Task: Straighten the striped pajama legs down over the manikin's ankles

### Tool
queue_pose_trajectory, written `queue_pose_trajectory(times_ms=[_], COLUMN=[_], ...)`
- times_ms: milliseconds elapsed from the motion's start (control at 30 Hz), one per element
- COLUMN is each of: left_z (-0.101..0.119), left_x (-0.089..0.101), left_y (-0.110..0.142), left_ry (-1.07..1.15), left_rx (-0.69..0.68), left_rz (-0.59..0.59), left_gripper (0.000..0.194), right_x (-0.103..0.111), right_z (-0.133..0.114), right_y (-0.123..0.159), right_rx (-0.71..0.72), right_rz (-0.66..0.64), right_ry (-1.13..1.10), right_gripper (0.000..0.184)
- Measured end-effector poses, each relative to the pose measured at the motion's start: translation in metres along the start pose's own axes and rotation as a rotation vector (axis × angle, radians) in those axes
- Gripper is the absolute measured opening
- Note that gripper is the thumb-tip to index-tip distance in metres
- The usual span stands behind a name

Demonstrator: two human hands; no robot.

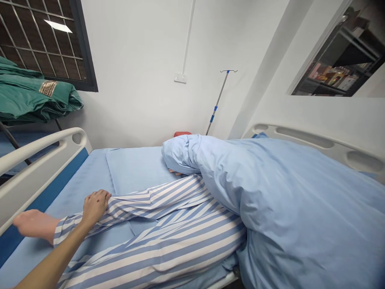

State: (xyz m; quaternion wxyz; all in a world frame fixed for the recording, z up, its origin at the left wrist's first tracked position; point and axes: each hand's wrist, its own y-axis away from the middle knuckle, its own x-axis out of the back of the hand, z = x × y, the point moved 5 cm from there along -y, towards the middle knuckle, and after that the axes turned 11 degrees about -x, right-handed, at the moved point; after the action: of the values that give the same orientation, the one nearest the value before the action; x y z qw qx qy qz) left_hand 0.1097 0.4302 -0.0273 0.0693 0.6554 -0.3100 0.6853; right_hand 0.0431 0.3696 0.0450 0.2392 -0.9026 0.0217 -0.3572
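Left hand (94,208), fingers curled (arm outstretched)

The striped trousers (156,249) are showing matt woven cloth, the blanket (294,200) smooth cloth, the bed rail (33,154) glossy plastic.

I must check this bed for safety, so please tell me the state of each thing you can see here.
Left hand: fingers curled on the trouser leg
Striped trouser leg: pulled over a lying person's leg
Bare foot: uncovered
Blue blanket: bunched up, hiding the body past the legs
Bed side rail: raised
IV pole: standing, hooks empty
Wall socket: nothing plugged in
Green cloth: folded in a pile
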Motion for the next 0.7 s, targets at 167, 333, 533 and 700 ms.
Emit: queue_pose_trajectory(times_ms=[167, 333, 533, 700], left_z=[-0.001, -0.002, 0.000, 0.006], left_x=[0.004, 0.006, 0.015, 0.035], left_y=[0.000, 0.001, 0.000, 0.000], left_ry=[0.040, 0.069, 0.092, 0.090], left_rx=[0.034, 0.033, 0.033, -0.033], left_rz=[0.006, 0.019, 0.045, 0.085], left_gripper=[0.037, 0.036, 0.035, 0.031], right_x=[-0.073, -0.055, 0.017, -0.004], right_z=[0.000, 0.073, 0.142, 0.115], right_y=[-0.046, 0.058, 0.209, 0.166], right_rx=[0.181, -0.130, -0.121, -0.180], right_rz=[-0.064, 0.121, 0.101, 0.137], right_ry=[0.013, 0.021, 0.061, 0.060], right_gripper=[0.040, 0.034, 0.047, 0.046])
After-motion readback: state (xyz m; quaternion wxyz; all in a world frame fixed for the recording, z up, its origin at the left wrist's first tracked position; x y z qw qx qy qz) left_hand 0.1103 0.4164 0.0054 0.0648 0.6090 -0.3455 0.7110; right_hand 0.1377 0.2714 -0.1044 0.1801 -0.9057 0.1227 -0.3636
